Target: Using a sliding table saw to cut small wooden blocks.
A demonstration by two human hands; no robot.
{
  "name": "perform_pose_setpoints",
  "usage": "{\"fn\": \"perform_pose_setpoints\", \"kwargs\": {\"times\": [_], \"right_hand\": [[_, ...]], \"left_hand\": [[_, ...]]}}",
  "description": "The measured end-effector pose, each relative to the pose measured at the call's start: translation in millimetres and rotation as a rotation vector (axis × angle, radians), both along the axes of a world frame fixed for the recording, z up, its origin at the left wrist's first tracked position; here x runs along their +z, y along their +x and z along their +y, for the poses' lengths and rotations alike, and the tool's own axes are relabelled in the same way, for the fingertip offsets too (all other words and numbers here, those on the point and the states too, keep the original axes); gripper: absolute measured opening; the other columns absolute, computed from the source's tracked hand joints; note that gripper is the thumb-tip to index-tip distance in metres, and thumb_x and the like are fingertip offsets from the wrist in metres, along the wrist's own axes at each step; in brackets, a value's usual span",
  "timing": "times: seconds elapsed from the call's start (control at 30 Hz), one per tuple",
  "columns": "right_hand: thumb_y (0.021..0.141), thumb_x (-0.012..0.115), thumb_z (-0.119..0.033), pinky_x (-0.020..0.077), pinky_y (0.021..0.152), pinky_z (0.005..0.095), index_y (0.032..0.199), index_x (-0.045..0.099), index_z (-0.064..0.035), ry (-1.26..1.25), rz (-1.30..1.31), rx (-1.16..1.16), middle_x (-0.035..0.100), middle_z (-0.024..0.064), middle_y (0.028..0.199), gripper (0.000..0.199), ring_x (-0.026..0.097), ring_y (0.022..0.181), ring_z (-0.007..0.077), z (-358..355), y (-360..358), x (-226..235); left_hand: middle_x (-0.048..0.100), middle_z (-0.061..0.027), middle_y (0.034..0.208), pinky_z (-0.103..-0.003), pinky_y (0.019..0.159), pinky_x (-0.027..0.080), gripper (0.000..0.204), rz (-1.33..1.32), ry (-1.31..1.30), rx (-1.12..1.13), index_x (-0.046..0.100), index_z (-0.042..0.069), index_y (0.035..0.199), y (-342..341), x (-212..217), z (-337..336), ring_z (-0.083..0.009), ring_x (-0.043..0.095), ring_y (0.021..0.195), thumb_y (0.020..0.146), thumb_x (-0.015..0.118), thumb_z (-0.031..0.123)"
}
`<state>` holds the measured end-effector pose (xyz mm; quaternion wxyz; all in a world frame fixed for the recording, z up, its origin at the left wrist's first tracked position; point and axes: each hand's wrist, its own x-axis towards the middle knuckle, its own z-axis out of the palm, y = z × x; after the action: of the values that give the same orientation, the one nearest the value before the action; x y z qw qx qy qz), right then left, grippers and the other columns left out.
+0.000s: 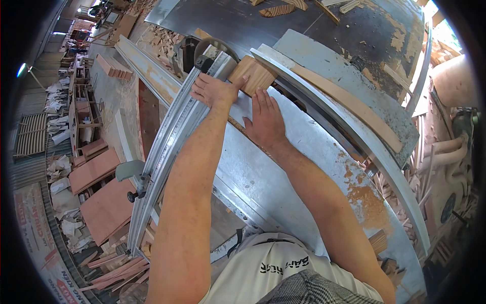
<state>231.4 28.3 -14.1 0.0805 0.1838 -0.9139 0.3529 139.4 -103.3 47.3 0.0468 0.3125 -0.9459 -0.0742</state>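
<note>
A short, pale brown wooden block point(253, 74) with visible grain lies against the end of a long silver metal fence point(174, 134) on a grey metal machine table point(304, 152). My left hand point(216, 91) wraps over the fence end, its thumb pressing on the block, so block and fence are clasped together. Fingers extended, my right hand point(266, 120) lies just nearer to me, its fingertips touching the block's near edge. Past the block runs a long metal rail point(349, 119). A dark slot beside this rail is partly hidden by the block.
A long wooden strip point(349, 104) lies beyond the rail. Wood offcuts point(277, 10) and sawdust point(372, 202) are scattered about. A stop with a black knob point(132, 196) juts from the fence. Reddish boards point(104, 215) lie on the floor at left. A grey pipe point(453, 81) stands at right.
</note>
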Motion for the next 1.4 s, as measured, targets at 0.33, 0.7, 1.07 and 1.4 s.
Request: {"fn": "perform_pose_setpoints", "kwargs": {"times": [0.33,0.7,1.07,1.4], "right_hand": [[0.079,0.079,-0.026,0.0273,0.122,0.0495,0.139,0.046,0.011,-0.057,0.058,0.001,0.04,0.0296,0.153,0.078,0.037,0.145,0.0423,0.9,0.8,0.1],[0.073,0.083,-0.024,0.0325,0.118,0.0496,0.133,0.05,0.013,-0.083,0.11,-0.007,0.044,0.0314,0.147,0.078,0.042,0.139,0.0443,3.1,0.1,2.5],[0.078,0.081,-0.03,0.0292,0.121,0.0484,0.138,0.047,0.0144,-0.038,0.068,0.022,0.041,0.0309,0.15,0.082,0.038,0.143,0.0428,3.3,0.7,2.3],[0.079,0.08,-0.035,0.0255,0.123,0.0477,0.142,0.044,0.0151,0.005,0.057,0.027,0.038,0.0313,0.155,0.088,0.035,0.147,0.0416,1.9,1.6,-2.6]], "left_hand": [[0.037,-0.0268,0.152,-0.056,0.125,0.003,0.134,0.005,-0.027,0.009,0.031,-0.009,0.143,0.7,-3.1,-1.8,-0.04,0.022,0.149,0.055,0.087,0.075],[0.038,-0.0269,0.152,-0.056,0.125,0.005,0.135,0.012,-0.016,0.013,0.031,-0.01,0.144,1.7,-2.8,1.0,-0.0397,0.022,0.15,0.056,0.086,0.077],[0.03,-0.0303,0.156,-0.056,0.125,0.002,0.147,0.029,0.0,-0.002,0.023,-0.013,0.15,1.9,-7.9,-6.7,-0.0418,0.018,0.152,0.055,0.082,0.082],[0.032,-0.0313,0.153,-0.056,0.124,0.002,0.148,0.082,-0.008,-0.026,0.024,-0.014,0.15,4.5,-11.7,-8.4,-0.043,0.018,0.15,0.054,0.081,0.084]]}}
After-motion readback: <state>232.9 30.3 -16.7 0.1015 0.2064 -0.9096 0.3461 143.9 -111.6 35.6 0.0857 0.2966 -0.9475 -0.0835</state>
